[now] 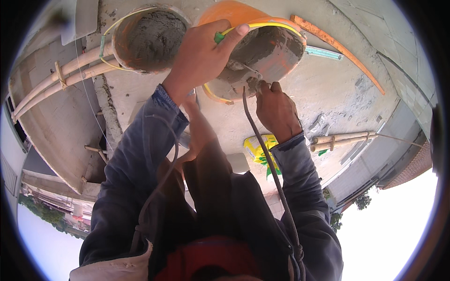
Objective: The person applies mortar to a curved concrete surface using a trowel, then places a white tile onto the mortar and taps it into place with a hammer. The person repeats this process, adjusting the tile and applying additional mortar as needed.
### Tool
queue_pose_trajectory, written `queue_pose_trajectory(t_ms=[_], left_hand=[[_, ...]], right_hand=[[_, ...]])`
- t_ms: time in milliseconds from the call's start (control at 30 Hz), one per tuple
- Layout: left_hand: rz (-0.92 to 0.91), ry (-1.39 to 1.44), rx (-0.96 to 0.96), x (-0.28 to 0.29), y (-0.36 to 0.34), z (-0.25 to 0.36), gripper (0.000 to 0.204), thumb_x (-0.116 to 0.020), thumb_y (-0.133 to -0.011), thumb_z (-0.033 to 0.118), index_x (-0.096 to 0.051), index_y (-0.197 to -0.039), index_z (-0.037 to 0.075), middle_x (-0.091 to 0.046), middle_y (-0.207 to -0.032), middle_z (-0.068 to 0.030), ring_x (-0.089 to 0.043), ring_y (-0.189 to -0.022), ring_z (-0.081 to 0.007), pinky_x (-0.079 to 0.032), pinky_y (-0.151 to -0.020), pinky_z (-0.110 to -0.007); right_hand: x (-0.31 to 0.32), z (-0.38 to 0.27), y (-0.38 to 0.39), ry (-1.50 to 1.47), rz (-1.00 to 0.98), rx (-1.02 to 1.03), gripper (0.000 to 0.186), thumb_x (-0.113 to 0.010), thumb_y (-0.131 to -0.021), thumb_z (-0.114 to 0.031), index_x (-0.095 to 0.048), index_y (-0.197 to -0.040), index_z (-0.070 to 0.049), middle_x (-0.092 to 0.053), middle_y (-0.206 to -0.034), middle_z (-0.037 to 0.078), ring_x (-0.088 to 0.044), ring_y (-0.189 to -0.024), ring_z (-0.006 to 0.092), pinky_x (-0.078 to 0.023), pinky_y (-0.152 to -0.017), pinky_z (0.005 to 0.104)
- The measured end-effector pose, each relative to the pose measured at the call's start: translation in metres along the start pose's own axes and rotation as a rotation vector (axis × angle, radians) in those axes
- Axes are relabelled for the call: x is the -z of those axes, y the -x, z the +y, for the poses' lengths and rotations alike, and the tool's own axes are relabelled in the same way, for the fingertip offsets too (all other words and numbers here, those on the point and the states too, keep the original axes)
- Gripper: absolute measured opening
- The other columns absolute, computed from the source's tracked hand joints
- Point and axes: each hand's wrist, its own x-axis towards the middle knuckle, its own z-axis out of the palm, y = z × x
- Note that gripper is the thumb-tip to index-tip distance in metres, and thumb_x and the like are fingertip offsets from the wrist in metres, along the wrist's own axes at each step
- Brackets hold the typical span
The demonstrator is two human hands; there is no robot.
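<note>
An orange bucket (pixel 287 65) is tipped with its mouth toward me, grey wet mortar (pixel 259 45) coating its inside. My left hand (pixel 200 58) grips it at the left of the rim, thumb over the yellow handle by a green grip piece. Most of that hand's fingers are hidden behind the bucket. Closed in a fist, my right hand (pixel 276 108) holds a trowel (pixel 252 71) at the bucket's near edge. The trowel's thin metal neck reaches into the bucket, and mortar clings around its handle end. Mortar partly hides its blade.
A second bucket (pixel 123 40) with mortar stands to the left. Beyond the right side lie an orange-brown wooden strip (pixel 340 45) and a green-edged level-like bar (pixel 324 53). Bamboo poles (pixel 77 65) flank the left; shorter ones (pixel 344 137) lie right. A yellow bag (pixel 258 147) sits near my legs.
</note>
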Motion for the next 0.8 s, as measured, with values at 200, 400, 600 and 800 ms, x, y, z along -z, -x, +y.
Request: queue_pose_trajectory(t_ms=[200, 400, 600, 800], left_hand=[[0.225, 0.132, 0.060, 0.061, 0.127, 0.046, 0.062, -0.066, -0.107, 0.056, -0.065, -0.081, 0.000, -0.052, -0.057, -0.0124, -0.052, -0.052, -0.0272, -0.046, -0.057, -0.041], [0.467, 0.094, -0.065, 0.101, 0.267, 0.032, 0.053, -0.068, -0.109, 0.046, -0.068, -0.086, -0.001, -0.052, -0.059, -0.0088, -0.052, -0.056, -0.0139, -0.046, -0.057, -0.035], [0.651, 0.380, 0.203, 0.175, 0.419, -0.012, 0.054, -0.065, -0.111, 0.048, -0.069, -0.090, -0.001, -0.055, -0.062, -0.0022, -0.050, -0.061, -0.0082, -0.045, -0.057, -0.032], [0.932, 0.434, 0.317, 0.173, 0.539, -0.052, 0.054, -0.066, -0.110, 0.049, -0.070, -0.090, 0.000, -0.054, -0.063, -0.0021, -0.049, -0.062, -0.0090, -0.044, -0.057, -0.032]], right_hand=[[0.084, -0.014, 0.115, 0.099, -0.026, -0.082, 0.020, -0.054, -0.109, -0.021, -0.062, -0.118, -0.004, -0.071, -0.094, 0.027, -0.073, -0.084, 0.0503, -0.059, -0.075, 0.0603], [0.036, -0.089, 0.147, -0.133, -0.226, 0.345, 0.032, -0.051, -0.113, -0.028, -0.064, -0.120, 0.000, -0.070, -0.090, 0.032, -0.071, -0.092, 0.0525, -0.056, -0.076, 0.0591], [-0.016, -0.221, 0.178, 0.424, -0.039, 0.710, 0.033, -0.062, -0.101, -0.019, -0.062, -0.128, 0.000, -0.071, -0.104, 0.023, -0.077, -0.088, 0.0428, -0.064, -0.074, 0.0518], [-0.079, -0.289, 0.213, 0.470, -0.241, 0.961, 0.040, -0.062, -0.099, -0.020, -0.063, -0.134, 0.001, -0.072, -0.112, 0.026, -0.077, -0.088, 0.0457, -0.064, -0.073, 0.0547]])
